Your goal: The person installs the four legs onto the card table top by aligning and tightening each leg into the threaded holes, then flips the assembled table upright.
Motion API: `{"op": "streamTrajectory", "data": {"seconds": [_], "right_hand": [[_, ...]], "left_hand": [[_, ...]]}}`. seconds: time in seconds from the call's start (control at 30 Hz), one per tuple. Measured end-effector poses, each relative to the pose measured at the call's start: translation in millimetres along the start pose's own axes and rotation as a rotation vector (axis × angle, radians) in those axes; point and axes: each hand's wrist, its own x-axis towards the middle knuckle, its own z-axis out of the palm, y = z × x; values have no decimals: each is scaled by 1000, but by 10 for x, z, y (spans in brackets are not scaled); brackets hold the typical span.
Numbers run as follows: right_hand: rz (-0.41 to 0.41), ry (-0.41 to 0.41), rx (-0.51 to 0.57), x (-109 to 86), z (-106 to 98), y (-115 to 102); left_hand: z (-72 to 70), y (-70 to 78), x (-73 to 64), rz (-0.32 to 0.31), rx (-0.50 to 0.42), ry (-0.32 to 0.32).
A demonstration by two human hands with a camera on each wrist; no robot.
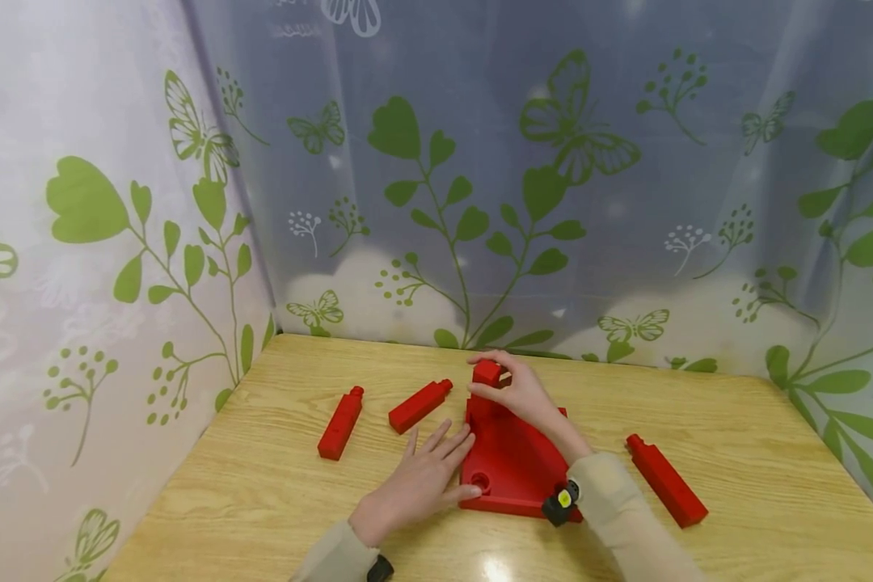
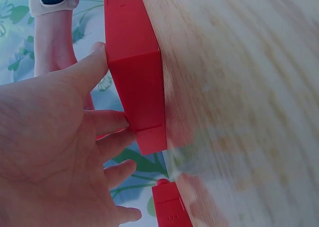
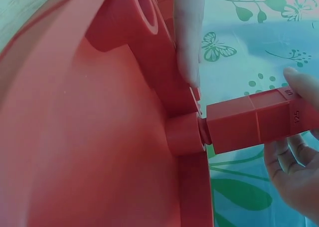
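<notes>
A red tray-like top with raised edges (image 1: pixel 512 477) lies on the table, with round sockets at its corners. At its far left corner, my right hand (image 1: pixel 522 394) grips a square red leg (image 1: pixel 487 373) between thumb and fingers. In the right wrist view, the narrow end of this leg (image 3: pixel 234 124) meets the mouth of a round socket (image 3: pixel 185 134); how deep it sits I cannot tell. My left hand (image 1: pixel 418 482) is spread with straight fingers, its fingertips and thumb touching the left side of the top.
Two more red legs lie left of the top, one farther left (image 1: pixel 340 424) and one nearer it (image 1: pixel 419 406). Another leg (image 1: pixel 667 480) lies to the right, beyond my right forearm. A patterned curtain (image 1: pixel 451 178) hangs behind the wooden table (image 1: pixel 240 485).
</notes>
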Motion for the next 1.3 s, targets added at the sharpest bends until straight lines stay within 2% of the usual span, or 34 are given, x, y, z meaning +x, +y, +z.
{"op": "streamTrajectory", "data": {"seconds": [0.17, 0.33, 0.53, 0.8, 0.93, 1.1, 1.3], "right_hand": [[-6, -19, 25, -25, -16, 15], [8, -82, 95, -76, -79, 68], [-50, -158, 168, -113, -157, 74], [-55, -178, 163, -136, -200, 83], [-52, -159, 165, -130, -185, 85], [-33, -81, 130, -99, -125, 58], [12, -1, -8, -64, -43, -2]], "left_hand": [[1, 1, 4, 1, 2, 0], [-4, 2, -1, -2, -1, 2], [-5, -1, -2, -9, -10, -1], [-16, 4, -7, -15, -17, -5], [-14, 4, -6, -14, -17, -6], [-8, 3, -1, -12, -11, -4], [6, 0, 8, -5, -6, -3]]}}
